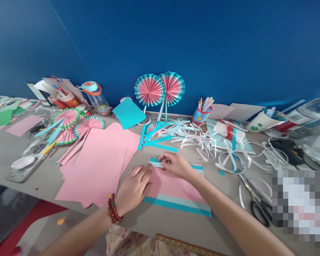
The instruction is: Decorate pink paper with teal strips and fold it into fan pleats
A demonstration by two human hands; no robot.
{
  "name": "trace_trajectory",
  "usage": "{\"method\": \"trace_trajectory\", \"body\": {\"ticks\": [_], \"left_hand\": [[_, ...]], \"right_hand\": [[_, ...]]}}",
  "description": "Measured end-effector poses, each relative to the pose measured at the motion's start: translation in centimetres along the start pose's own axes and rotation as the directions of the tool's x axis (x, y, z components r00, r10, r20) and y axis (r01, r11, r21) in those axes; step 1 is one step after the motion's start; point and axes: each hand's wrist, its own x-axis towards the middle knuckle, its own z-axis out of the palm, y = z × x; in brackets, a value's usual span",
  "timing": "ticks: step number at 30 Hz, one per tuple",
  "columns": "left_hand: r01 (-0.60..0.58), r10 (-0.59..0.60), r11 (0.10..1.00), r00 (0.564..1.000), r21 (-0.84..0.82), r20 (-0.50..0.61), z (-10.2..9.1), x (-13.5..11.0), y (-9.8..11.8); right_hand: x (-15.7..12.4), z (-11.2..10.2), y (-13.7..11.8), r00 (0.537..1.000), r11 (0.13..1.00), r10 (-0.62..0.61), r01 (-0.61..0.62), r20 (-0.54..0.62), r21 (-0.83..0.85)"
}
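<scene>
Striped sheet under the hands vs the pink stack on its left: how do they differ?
The striped sheet has blue and pale bands along opposite edges; the pink stack looks plain. The pink stack is several sheets, unevenly overlapped; the striped sheet looks single. Both show pink and lie on the table.

Left hand point(133, 189) rests palm down — right hand point(177, 166) arches, fingers point(164, 155) curled

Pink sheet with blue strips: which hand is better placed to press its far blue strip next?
Right, I'd judge: the right hand is over the far blue strip, while the left hand is at the left side of the pink sheet.
</scene>
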Motion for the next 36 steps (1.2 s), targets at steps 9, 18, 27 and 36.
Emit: {"method": "trace_trajectory", "body": {"ticks": [9,18,27,36], "left_hand": [[-0.01,0.011,1.0,1.0,0.029,-0.016,-0.1,0.19,0.16],[-0.019,0.02,0.999,0.999,0.033,-0.026,0.14,0.07,0.02],[-0.011,0.012,1.0,0.999,0.021,-0.038,0.05,0.14,0.11],[-0.005,0.005,1.0,1.0,0.026,-0.016,0.01,0.16,0.15]], "right_hand": [[0.01,0.07,0.09,0.999,0.996,-0.038,0.035,-0.033,-0.083],[-0.33,0.54,-0.23,0.991,0.96,-0.086,0.054,-0.106,-0.275],[-0.27,0.56,-0.21,0.991,0.954,-0.077,0.042,-0.109,-0.296],[-0.42,0.58,-0.25,0.992,0.954,-0.069,0.036,-0.102,-0.299]]}}
